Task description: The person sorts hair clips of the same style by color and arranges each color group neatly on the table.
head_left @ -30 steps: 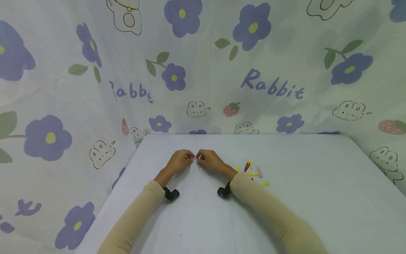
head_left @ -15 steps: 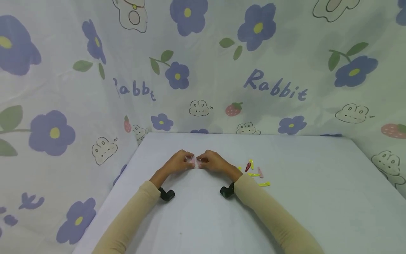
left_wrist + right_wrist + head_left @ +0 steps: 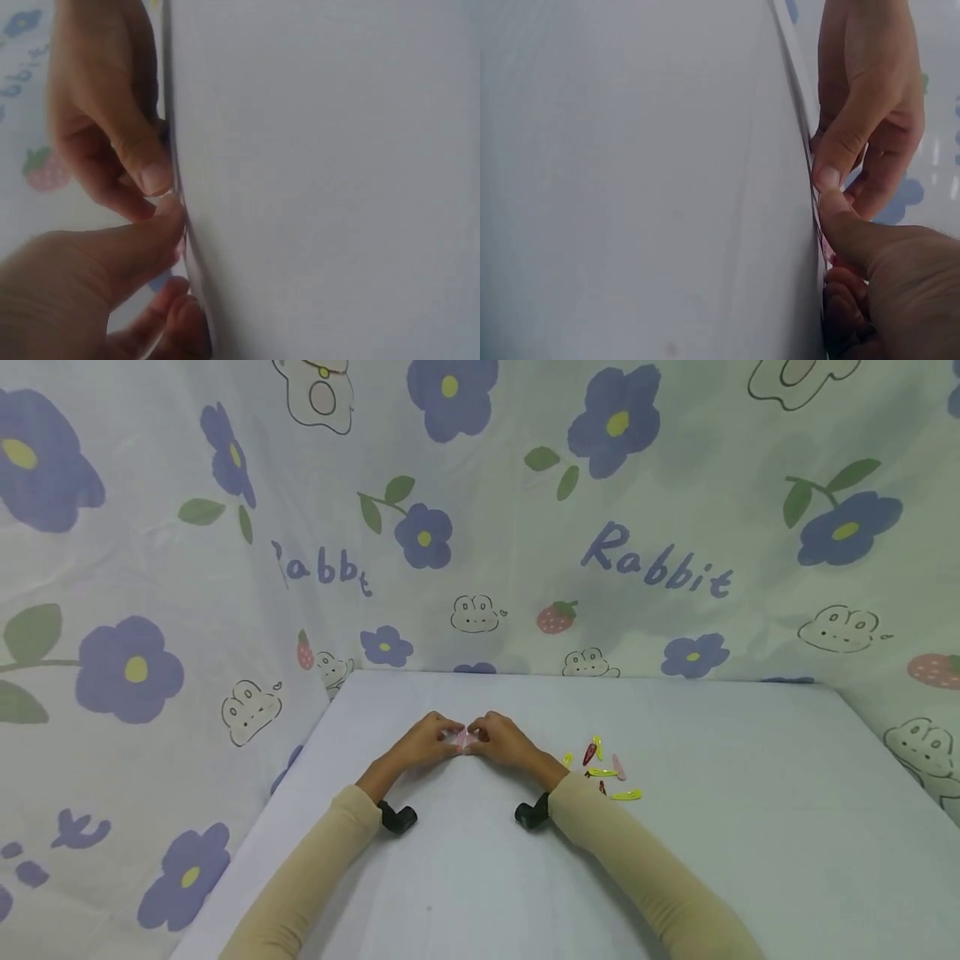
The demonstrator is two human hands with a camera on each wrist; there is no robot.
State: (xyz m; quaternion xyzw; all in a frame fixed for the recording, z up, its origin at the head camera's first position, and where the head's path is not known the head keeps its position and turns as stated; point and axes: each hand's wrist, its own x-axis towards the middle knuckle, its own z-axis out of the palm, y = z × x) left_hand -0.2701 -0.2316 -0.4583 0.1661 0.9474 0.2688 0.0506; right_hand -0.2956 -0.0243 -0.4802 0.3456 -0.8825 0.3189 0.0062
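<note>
Near the far middle of the table, my left hand (image 3: 422, 745) and right hand (image 3: 512, 747) meet, thumbs nearly touching. Small pink hair clips (image 3: 461, 739) show between the fingertips in the head view; each hand seems to pinch one, low at the tabletop. Fingers hide most of both clips. In the left wrist view, my left hand (image 3: 97, 262) has its thumb tip against the other hand's thumb. The right wrist view shows my right hand (image 3: 900, 262) with a sliver of pink below its thumb.
Right of my right hand lie several loose snap hair clips: yellow (image 3: 626, 795), dark red (image 3: 590, 752) and pink (image 3: 618, 767). The white table (image 3: 720, 827) ends at a patterned cloth wall (image 3: 510, 552). Black wrist cameras (image 3: 399, 818) sit under both wrists.
My hands have lowered the pink clips from a tilted hold toward the table and brought them together, closing the gap between the fingertips. The loose clips lie as before; the head view shifted slightly.
</note>
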